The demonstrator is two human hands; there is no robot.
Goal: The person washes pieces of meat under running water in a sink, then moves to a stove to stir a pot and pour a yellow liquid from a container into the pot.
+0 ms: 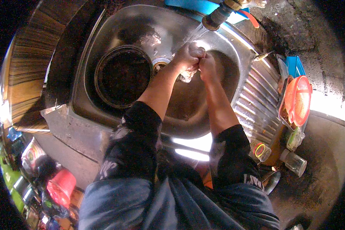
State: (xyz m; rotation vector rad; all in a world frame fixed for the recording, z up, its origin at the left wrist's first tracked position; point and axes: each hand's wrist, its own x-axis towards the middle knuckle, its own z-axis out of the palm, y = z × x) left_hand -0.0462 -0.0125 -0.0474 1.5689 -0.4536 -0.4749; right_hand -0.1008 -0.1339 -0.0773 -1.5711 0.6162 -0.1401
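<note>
My left hand (188,59) and my right hand (208,65) are pressed together over the steel sink (187,126), fingers curled tightly. A pale, wet, crumpled piece (186,77) bulges out below them; my hands hide most of it, and its material is unclear. Just beyond my knuckles, water sprays from a dark tap nozzle (214,20). To the left of my forearms, a round dark pan or basin (123,77) rests in the sink. Partly covered by my left wrist, the drain (161,63) shows beside its rim. Another pale lump or patch of glare (151,38) appears near the back wall.
A ribbed drainboard (257,100) adjoins the sink on the right, with a small fish-like item (263,56) at its far edge. Beyond it stand an orange strainer (300,100) and clear jars (294,163). A blue container (192,5) sits behind the sink; a pink bucket (61,187) is lower left.
</note>
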